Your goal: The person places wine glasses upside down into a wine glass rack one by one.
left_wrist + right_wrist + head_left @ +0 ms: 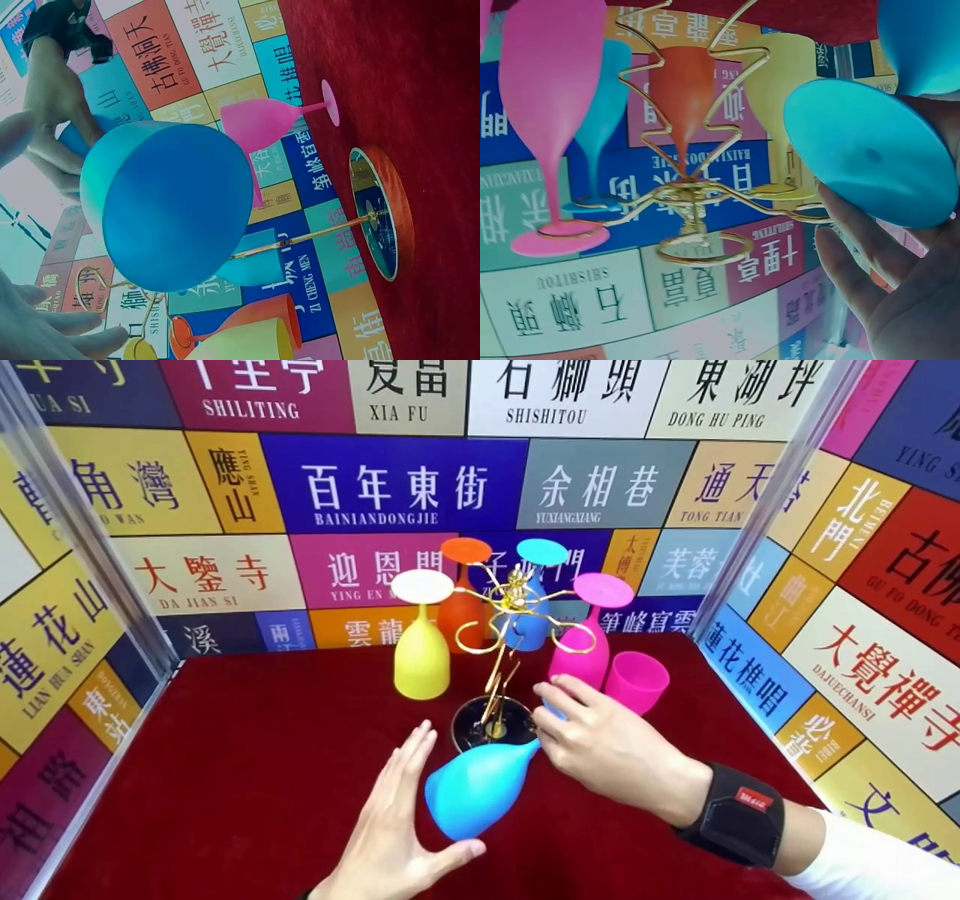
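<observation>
A blue goblet (480,787) is held tilted over the front of the table, its bowl toward the left and its mouth facing the left wrist camera. My right hand (600,742) pinches it by the stem near the foot; the round foot (870,154) shows in the right wrist view. My left hand (390,832) stands beside the bowl, fingers extended on one side and thumb on the other. Behind the goblet is a gold wire rack (517,600) on a round black base (469,720). Yellow (421,660), orange (461,611), blue (529,622) and pink (589,641) goblets hang upside down from it.
A second pink goblet (637,679) stands upright to the right of the rack, partly behind my right hand. Dark red cloth (247,780) covers the table. Printed panels (397,484) with metal corner posts (97,517) enclose the back and sides.
</observation>
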Demonstrator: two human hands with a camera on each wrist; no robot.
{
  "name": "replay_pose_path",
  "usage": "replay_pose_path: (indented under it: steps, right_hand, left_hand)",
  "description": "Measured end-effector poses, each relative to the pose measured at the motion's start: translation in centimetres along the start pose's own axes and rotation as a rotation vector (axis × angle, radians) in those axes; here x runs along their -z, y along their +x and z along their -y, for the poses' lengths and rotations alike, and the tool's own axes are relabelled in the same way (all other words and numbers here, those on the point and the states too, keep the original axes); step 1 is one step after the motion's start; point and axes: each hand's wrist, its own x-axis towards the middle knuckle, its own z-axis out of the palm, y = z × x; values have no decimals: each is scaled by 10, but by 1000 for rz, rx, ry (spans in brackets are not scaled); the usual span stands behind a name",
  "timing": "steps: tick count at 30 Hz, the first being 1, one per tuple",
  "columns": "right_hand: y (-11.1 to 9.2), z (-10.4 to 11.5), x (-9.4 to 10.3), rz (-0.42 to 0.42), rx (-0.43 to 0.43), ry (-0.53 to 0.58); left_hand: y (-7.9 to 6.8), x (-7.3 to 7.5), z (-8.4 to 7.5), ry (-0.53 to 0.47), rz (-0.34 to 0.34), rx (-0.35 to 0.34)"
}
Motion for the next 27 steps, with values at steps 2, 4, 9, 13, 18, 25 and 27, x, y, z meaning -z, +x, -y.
replay_pose_path:
  steps: [2,4,9,13,18,25,27]
  right_hand:
    - [4,1,3,5,16,-20]
    - [7,2,6,10,30,-38]
    - [15,6,12,13,57,-59]
    - [20,10,16,-4,71,-47]
    - [24,15,19,-39,96,-40]
    - [25,18,21,-102,98,-17]
    - [24,19,21,-129,82,7]
  left_hand:
    - [0,-4,1,-7,28,28]
    - [0,-8,3,-43,66,75]
    - [-1,-19,6,-154,166,205]
    - [-2,-27,8,-230,211,226]
    - [-3,-32,12,-317,252,216]
    - [-5,-38,15,-394,236,130]
    - [-5,-40,14,-409,228,121]
